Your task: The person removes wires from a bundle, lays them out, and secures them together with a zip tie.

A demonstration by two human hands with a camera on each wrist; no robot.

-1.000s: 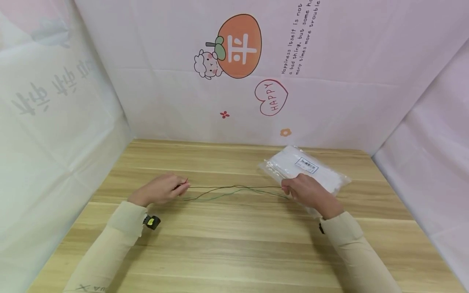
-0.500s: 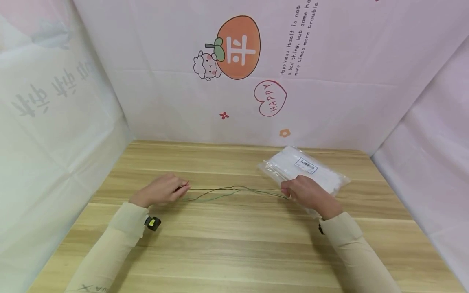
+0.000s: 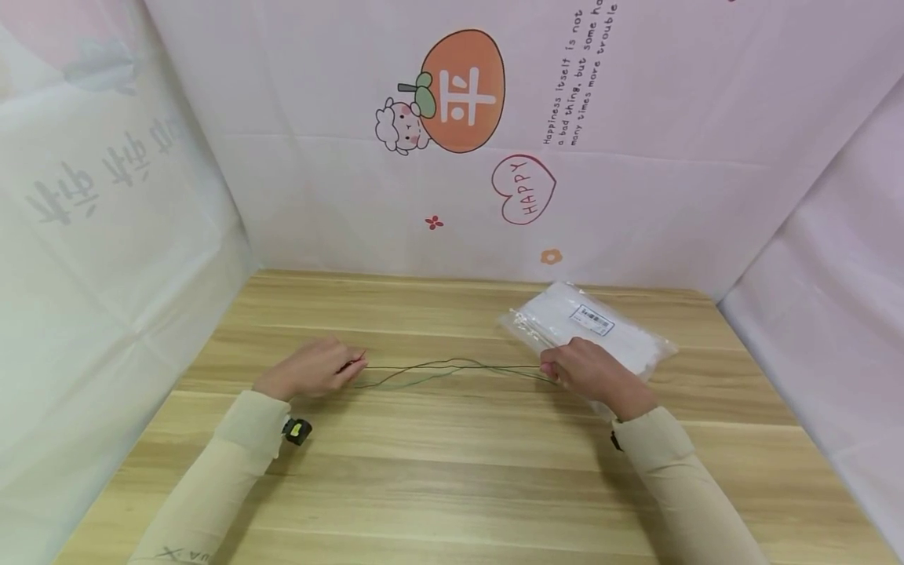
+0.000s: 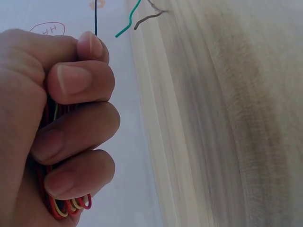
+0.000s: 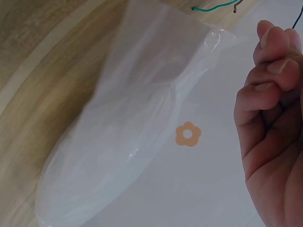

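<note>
A thin dark wire point(image 3: 395, 367) runs straight between the two hands, raised over the table. My left hand point(image 3: 314, 369) pinches its left end between thumb and index finger. The other fingers of that hand curl round a looped bundle of thin wires point(image 4: 53, 208), red and yellow among them, mostly hidden in the palm. With thumb and fingertips, my right hand point(image 3: 593, 373) pinches the dark wire's other end. Below the stretched wire, a green wire point(image 4: 124, 30) and a brown wire point(image 4: 147, 20) lie loosely curved and crossing on the wood.
A clear plastic bag point(image 3: 621, 337) with white contents and a barcode label lies at the back right, partly behind the right hand. The wooden table point(image 3: 452, 471) meets a printed white cloth backdrop point(image 3: 318, 196) behind and at both sides.
The stretched wire has come slightly lower in the head view, toward the body. Both hands keep their hold and barely move; the two wires on the table stay put.
</note>
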